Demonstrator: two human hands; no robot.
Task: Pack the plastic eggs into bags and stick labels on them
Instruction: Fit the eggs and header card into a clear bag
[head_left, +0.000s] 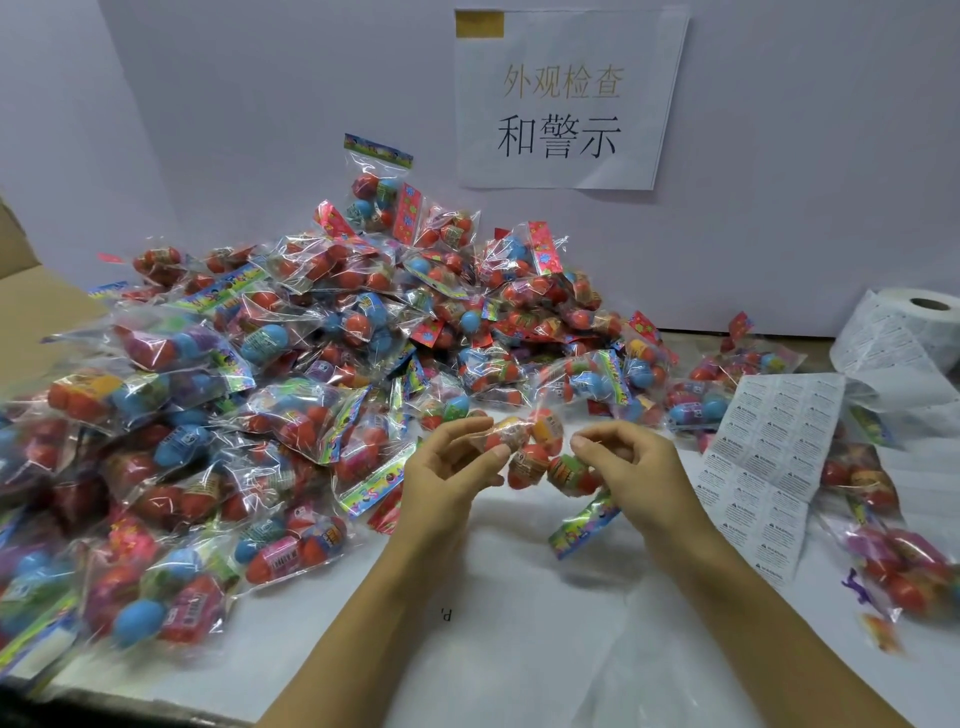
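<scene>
Holding a clear bag of eggs (540, 457) above the tabletop's (519, 597) near middle, the left hand (447, 467) pinches its upper end and the right hand (623, 457) pinches its side. Best pull the film smooth before pressing on a label from the label sheet (769, 457) lying toward the right edge.

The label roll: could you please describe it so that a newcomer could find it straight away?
Start at the paper sign on the back wall and look down to the right edge of the table. There the label roll trails a printed sheet towards the person, the only white, uncoloured thing beside the bright egg bags.
</scene>
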